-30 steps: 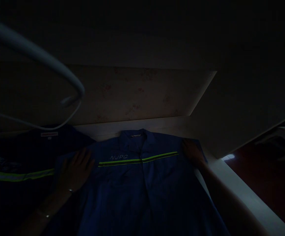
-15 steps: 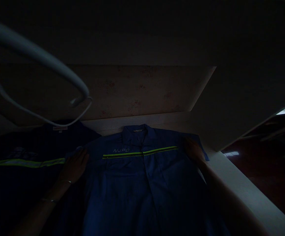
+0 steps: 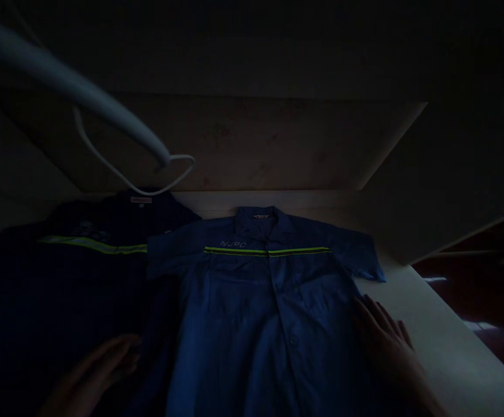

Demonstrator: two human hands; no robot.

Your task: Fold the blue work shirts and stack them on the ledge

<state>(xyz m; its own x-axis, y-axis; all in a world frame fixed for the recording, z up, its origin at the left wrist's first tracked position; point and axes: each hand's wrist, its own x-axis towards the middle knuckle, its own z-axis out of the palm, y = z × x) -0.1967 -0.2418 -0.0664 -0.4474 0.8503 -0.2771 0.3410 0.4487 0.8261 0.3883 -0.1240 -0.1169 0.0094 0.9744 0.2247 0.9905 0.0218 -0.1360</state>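
A blue short-sleeved work shirt (image 3: 243, 313) lies spread face up, with a yellow-green stripe across the chest and "NJPC" lettering. Its left-hand sleeve overlaps a darker navy work garment (image 3: 73, 289) that has a similar reflective band. My right hand (image 3: 384, 336) rests on the shirt's right side edge below the sleeve, fingers stretched out flat. Over the dark garment, left of the shirt's lower part, is my left hand (image 3: 99, 370); its fingers are extended and loosely bent, and nothing shows in them. The lower ends of both garments run out of view.
A white rod-like arm (image 3: 117, 116) with a thin looped cord (image 3: 134, 188) hangs close at upper left. The pale surface (image 3: 438, 330) under the shirt ends at the right, above a dark red floor (image 3: 486, 295). Panels enclose the back and right. Light is dim.
Both hands have left the sleeve areas and come down toward me, the left one to the lower left. The shirt's sleeves now show uncovered. The view has shifted slightly.
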